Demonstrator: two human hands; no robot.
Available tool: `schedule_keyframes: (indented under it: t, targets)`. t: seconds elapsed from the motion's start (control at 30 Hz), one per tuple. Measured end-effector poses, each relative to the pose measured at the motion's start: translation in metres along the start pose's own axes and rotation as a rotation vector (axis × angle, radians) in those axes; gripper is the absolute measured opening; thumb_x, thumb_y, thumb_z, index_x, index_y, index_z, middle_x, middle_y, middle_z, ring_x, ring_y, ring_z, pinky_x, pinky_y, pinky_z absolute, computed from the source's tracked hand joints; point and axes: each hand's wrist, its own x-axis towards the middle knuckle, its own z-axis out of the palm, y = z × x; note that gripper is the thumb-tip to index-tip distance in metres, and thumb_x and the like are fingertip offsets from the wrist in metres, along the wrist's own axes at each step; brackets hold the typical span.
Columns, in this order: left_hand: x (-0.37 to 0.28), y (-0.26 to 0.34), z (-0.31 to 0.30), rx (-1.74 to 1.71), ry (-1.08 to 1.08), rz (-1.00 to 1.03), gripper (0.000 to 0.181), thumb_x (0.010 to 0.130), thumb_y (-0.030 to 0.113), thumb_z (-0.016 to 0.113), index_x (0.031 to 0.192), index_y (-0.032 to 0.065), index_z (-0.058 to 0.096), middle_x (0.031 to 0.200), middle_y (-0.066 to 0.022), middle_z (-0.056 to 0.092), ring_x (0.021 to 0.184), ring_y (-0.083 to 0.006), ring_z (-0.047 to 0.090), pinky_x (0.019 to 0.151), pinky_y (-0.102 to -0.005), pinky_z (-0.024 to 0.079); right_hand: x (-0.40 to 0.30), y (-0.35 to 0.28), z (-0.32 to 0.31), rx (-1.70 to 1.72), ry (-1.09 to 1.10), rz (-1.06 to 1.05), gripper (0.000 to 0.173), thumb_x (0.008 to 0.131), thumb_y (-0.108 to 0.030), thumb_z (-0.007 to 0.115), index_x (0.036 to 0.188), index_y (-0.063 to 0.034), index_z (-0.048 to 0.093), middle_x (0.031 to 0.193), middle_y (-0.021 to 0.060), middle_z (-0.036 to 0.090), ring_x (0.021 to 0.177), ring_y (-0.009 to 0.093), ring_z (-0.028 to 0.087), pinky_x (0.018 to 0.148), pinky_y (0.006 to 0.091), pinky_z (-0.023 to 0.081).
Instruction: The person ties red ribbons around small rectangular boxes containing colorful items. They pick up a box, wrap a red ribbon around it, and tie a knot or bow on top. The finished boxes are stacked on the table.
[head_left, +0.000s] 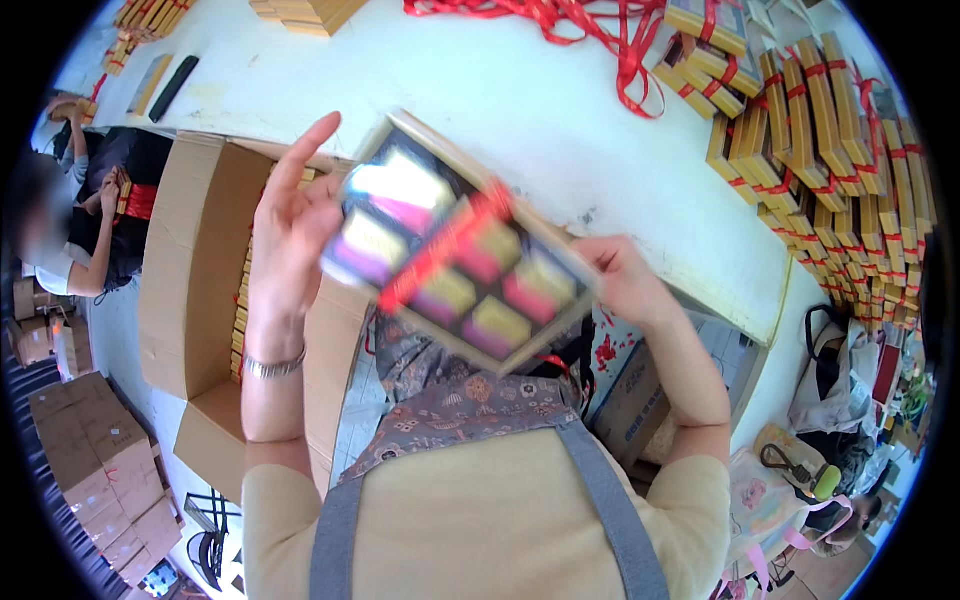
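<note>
A flat gift box (480, 330) with a clear window is tilted in front of my chest, blurred by motion. Several pink, purple and pale yellow pieces show through the window. A red ribbon (450, 244) with writing runs across the box's middle. My right hand (619, 274) grips the box's right corner. On the opposite corner rests my left hand (296, 225), its index finger sticking out; the thumb side is partly hidden by blur. Beneath that hand, an open cardboard carton (206, 262) holds a row of similar boxes.
Loose red ribbon (559, 19) lies along the white table's (487, 67) far side. Stacks of ribboned boxes (825, 142) crowd the right. At far left a person (52, 217) handles red ribbon. Closed cartons (97, 465) stand on the floor, and bags (780, 495) sit at lower right.
</note>
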Motion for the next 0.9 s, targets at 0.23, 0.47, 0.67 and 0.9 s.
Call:
schedule_keyframes:
  t: [0.23, 0.47, 0.67, 0.9]
  targets:
    - [0.079, -0.074, -0.033, -0.112, 0.297, -0.153, 0.037, 0.097, 0.018, 0.055, 0.121, -0.0098, 0.058, 0.1, -0.0112, 0.068, 0.083, -0.0134, 0.066, 0.068, -0.0251, 0.055, 0.029, -0.063, -0.043, -0.091, 0.339, 0.027, 0.019, 0.092, -0.019, 0.062, 0.09, -0.0002, 0.067, 0.072, 0.0031, 0.064, 0.055, 0.006, 0.052, 0.053, 0.0205, 0.042]
    - [0.093, -0.093, 0.002, 0.822, 0.379, 0.142, 0.033, 0.092, 0.024, 0.061, 0.111, -0.0026, 0.067, 0.099, -0.0104, 0.067, 0.073, -0.0172, 0.066, 0.065, -0.0274, 0.052, 0.064, -0.102, -0.051, -0.267, 0.33, 0.023, 0.023, 0.092, -0.021, 0.061, 0.091, 0.0013, 0.068, 0.074, 0.003, 0.065, 0.058, 0.007, 0.053, 0.056, 0.0215, 0.043]
    - [0.086, -0.078, 0.004, 0.842, 0.376, 0.453, 0.034, 0.089, 0.01, 0.064, 0.121, -0.0016, 0.062, 0.117, -0.0159, 0.061, 0.109, -0.0278, 0.061, 0.095, -0.0333, 0.047, 0.083, -0.161, -0.036, -0.593, 0.084, -0.049, 0.024, 0.09, -0.024, 0.063, 0.089, -0.0005, 0.069, 0.071, 0.002, 0.065, 0.059, 0.008, 0.055, 0.055, 0.0229, 0.045]
    - [0.1, -0.033, 0.013, 0.335, -0.13, 0.425, 0.034, 0.088, -0.002, 0.064, 0.121, -0.0025, 0.059, 0.119, -0.0117, 0.058, 0.107, -0.0151, 0.059, 0.096, -0.0279, 0.044, 0.14, -0.228, 0.028, -0.988, -0.043, -0.323, 0.03, 0.086, -0.026, 0.067, 0.094, 0.0034, 0.068, 0.07, 0.0042, 0.066, 0.061, 0.009, 0.058, 0.058, 0.0251, 0.047]
